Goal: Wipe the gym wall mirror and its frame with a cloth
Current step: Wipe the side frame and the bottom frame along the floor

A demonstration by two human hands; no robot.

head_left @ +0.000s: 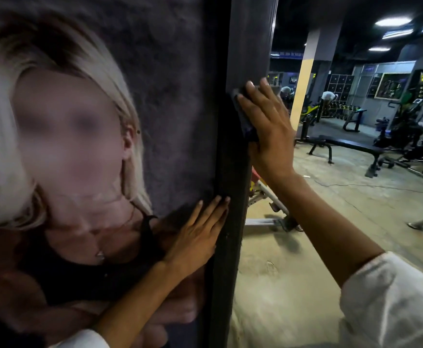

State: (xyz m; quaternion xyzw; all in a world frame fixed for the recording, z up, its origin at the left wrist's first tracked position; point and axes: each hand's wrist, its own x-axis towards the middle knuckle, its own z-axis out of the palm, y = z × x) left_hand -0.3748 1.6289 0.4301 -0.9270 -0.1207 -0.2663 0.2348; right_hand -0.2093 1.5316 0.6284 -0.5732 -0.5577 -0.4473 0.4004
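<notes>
Dark cloth (246, 123) lay under my right hand (268, 131), fingers straight, pressed flat where black frame (230, 184) met mirror (368, 197). My left hand (195, 237), lower down, rested open-palmed on poster (170, 71), fingertips touching frame's left edge.

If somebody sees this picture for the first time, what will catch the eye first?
First, the large poster that fills the left half. Next, the right hand, which presses a dark cloth flat against the black frame in the middle, while the left hand rests flat lower down at the poster's edge. To the right, a gym floor shows with a black bench.
</notes>
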